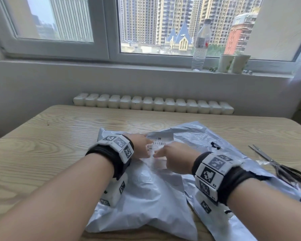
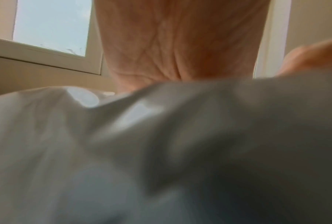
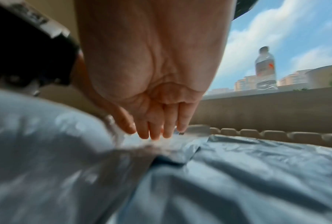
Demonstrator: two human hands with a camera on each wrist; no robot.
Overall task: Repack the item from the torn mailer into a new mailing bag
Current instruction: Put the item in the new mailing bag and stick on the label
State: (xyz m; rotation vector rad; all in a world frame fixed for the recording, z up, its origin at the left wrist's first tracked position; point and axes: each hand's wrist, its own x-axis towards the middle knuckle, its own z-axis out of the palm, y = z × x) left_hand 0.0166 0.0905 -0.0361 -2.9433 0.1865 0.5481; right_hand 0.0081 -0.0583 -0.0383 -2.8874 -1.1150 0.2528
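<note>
A puffy white mailer (image 1: 146, 192) lies in the middle of the table, partly over a flat, crumpled grey mailer (image 1: 200, 136) with a ragged right edge. A printed barcode label (image 1: 161, 142) shows at the puffy mailer's far end. My left hand (image 1: 141, 148) and right hand (image 1: 174, 159) rest side by side there, fingers stretched toward the label. In the right wrist view the right hand (image 3: 157, 121) touches the plastic with straight fingers, the white mailer (image 3: 36, 151) to its left and the grey mailer (image 3: 256, 174) to its right. The left wrist view shows only my left hand's (image 2: 180, 45) palm above the white mailer (image 2: 161, 151); its fingers are hidden.
Scissors (image 1: 274, 164) lie shut on the wooden table (image 1: 42, 145), right of the mailers. A water bottle (image 1: 201, 44) and two paper cups (image 1: 233, 63) stand on the window sill. A white radiator (image 1: 153, 105) runs behind the table's far edge.
</note>
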